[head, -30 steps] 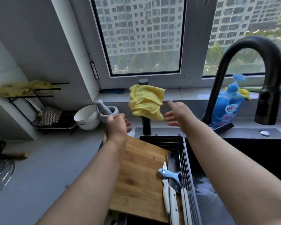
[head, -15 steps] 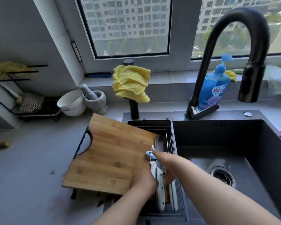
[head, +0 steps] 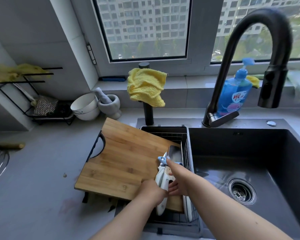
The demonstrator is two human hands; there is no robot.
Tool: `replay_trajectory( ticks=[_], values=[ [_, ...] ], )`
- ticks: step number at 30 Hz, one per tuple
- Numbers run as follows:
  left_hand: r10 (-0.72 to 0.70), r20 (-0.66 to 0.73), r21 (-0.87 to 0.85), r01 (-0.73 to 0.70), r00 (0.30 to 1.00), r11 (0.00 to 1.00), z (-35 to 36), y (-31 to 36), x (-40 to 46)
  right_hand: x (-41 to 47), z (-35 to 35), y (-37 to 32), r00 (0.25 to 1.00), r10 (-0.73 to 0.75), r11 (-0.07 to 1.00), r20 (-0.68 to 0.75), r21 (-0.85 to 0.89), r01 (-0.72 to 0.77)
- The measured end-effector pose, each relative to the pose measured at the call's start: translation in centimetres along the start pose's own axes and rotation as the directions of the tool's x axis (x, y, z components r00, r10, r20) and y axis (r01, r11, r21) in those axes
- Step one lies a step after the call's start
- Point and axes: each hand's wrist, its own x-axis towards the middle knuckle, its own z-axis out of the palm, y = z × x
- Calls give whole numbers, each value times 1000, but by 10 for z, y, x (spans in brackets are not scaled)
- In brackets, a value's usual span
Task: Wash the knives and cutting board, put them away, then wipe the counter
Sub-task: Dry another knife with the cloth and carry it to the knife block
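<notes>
The white-handled knives [head: 161, 181] lie at the right edge of the cutting board [head: 121, 160], over the sink rack [head: 187, 148]. Both hands close on them: left hand [head: 152, 192] around the handles, right hand [head: 177, 181] pinching alongside. Stiff, likely slippery blades (take handles only).

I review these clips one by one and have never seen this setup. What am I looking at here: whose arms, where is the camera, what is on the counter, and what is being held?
No machine here: a person's bare arms, filmed by a wide-angle camera worn on the head, looking down. The left hand and right hand gather white-handled knives on a wooden cutting board that bridges the counter and a wire rack in the sink. Behind it stand a black faucet, a blue soap bottle, a yellow cloth, bowls and a mortar.
</notes>
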Motion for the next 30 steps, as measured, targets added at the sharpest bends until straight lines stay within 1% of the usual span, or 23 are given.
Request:
replay_trajectory(
  ticks=[2,4,6,8,9,10,11,12,13,14,15,16,17,18,20,21,24,26,27,28,30],
  values=[
    [1,-70,19,1,998,1000,-4,-4,-4,-7,4,-4,1000,-21,998,11,60,20],
    [13,-113,42,-8,994,999,-10,-5,-7,-17,10,-12,998,-66,995,-18,71,68],
    [65,-131,96,-52,989,994,-21,0,-10,-24,15,-22,993,-110,992,-49,58,113],
    [83,-140,59,-76,987,995,-38,10,-12,-31,18,-32,975,-214,977,-57,-18,213],
    [79,-155,8,-79,985,997,-49,16,-14,-34,19,-35,955,-291,954,-55,-97,285],
    [74,-172,-51,-84,982,995,-61,23,-17,-35,18,-36,921,-386,902,-40,-226,368],
    [71,-183,-115,-93,981,989,-73,29,-22,-40,18,-38,878,-478,806,7,-393,442],
    [73,-185,-166,-104,980,981,-84,35,-28,-44,18,-39,832,-550,663,76,-565,490],
    [86,-181,-195,-121,980,973,-94,41,-35,-50,20,-41,782,-605,491,146,-705,512],
    [111,-177,-203,-147,978,968,-100,46,-42,-55,23,-43,736,-650,312,190,-817,486],
    [144,-180,-199,-179,973,963,-104,48,-49,-61,26,-47,686,-696,139,213,-897,420],
    [177,-186,-197,-213,966,957,-106,50,-53,-67,30,-53,631,-744,14,221,-938,345],
    [208,-192,-219,-249,959,943,-109,50,-59,-71,32,-59,582,-783,-52,221,-955,292],
    [233,-187,-289,-280,954,916,-112,49,-63,-74,32,-65,545,-807,-86,227,-959,271],
    [224,-178,-484,-283,958,828,-124,46,-69,-81,32,-76,483,-842,-115,242,-954,277],
    [196,-204,-544,-278,959,792,-131,43,-69,-85,30,-81,451,-859,-120,241,-952,282],
    [100,-342,-585,-295,934,755,-151,29,-59,-104,30,-95,355,-915,-86,191,-953,291],
    [44,-393,-605,-294,919,740,-158,17,-51,-115,30,-104,301,-943,-10,139,-919,394],
    [28,-407,-604,-293,913,741,-161,11,-47,-119,30,-109,291,-950,39,110,-886,462],
    [22,-415,-600,-291,910,745,-162,6,-45,-123,31,-113,279,-956,63,95,-859,509],
    [24,-415,-591,-290,910,753,-163,-2,-42,-127,35,-120,250,-961,35,118,-846,531]
  ],
)
